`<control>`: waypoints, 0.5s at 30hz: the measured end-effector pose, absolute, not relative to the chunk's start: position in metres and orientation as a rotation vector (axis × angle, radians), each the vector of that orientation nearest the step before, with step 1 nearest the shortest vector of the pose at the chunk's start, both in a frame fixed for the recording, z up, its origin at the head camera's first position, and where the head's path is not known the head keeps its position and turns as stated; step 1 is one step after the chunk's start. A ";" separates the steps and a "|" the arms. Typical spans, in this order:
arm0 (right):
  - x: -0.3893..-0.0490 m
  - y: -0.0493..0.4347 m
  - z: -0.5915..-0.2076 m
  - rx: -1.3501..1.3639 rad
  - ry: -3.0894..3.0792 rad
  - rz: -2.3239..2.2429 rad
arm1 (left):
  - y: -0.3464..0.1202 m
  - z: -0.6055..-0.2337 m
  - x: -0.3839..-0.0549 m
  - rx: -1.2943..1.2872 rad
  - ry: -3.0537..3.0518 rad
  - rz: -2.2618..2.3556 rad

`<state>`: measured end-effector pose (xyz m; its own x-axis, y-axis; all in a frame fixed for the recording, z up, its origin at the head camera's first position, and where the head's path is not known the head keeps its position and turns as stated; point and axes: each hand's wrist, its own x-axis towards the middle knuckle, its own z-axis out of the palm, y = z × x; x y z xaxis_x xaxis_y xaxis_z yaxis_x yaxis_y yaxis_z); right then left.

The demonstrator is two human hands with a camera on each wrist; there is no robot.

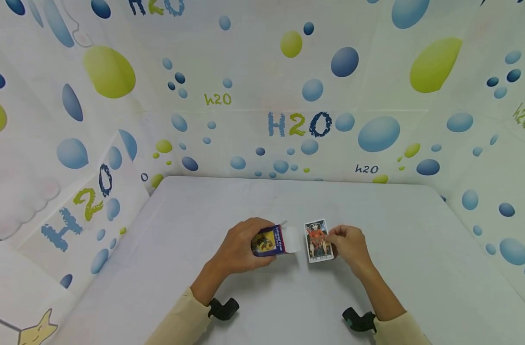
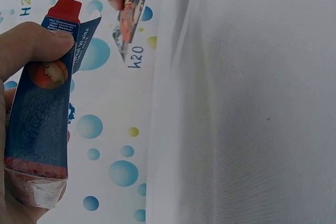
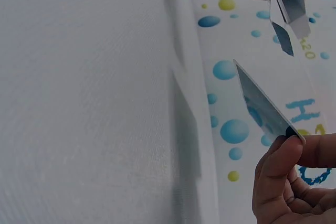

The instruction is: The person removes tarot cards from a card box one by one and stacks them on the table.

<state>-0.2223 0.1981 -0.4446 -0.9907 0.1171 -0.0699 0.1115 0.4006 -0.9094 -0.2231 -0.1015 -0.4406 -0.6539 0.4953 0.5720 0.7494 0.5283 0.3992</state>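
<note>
My left hand [image 1: 238,245] grips a blue tarot card box [image 1: 270,242] with a yellow picture on its face. White flaps stand out from the box's right end, and the left wrist view shows its blue side with a red edge [image 2: 39,114]. To the right of the box, my right hand [image 1: 352,247] pinches a tarot card [image 1: 317,242] by its edge between thumb and fingers. It has a red horned figure and faces up. In the right wrist view it looks thin, with a gap between it and the box flaps [image 3: 282,14].
A white-covered table [image 1: 158,230] lies beneath both hands. Behind it and at the sides hang white cloths [image 1: 253,62] printed with blue and green drops. Black wrist cameras [image 1: 224,309] sit at the cuffs of the beige sleeves [image 1: 182,318].
</note>
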 end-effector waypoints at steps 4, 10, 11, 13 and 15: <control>-0.222 0.199 -0.445 -0.230 -2.683 1.643 | -0.101 -0.440 -0.223 -1.018 -2.383 -0.894; -0.224 0.201 -0.448 -0.236 -2.756 1.590 | -0.100 -0.439 -0.224 -1.011 -2.389 -0.889; -0.224 0.202 -0.449 -0.234 -2.766 1.586 | -0.100 -0.439 -0.224 -1.009 -2.391 -0.888; -0.225 0.202 -0.451 -0.229 -2.788 1.573 | -0.100 -0.439 -0.224 -1.008 -2.392 -0.889; -0.226 0.203 -0.452 -0.221 -2.807 1.563 | -0.099 -0.438 -0.224 -1.008 -2.390 -0.890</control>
<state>-0.2255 0.2030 -0.4521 -0.9875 0.0812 -0.1350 0.1576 0.5203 -0.8393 -0.2236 -0.0994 -0.4382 -0.6616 0.4894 0.5681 0.7418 0.5380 0.4005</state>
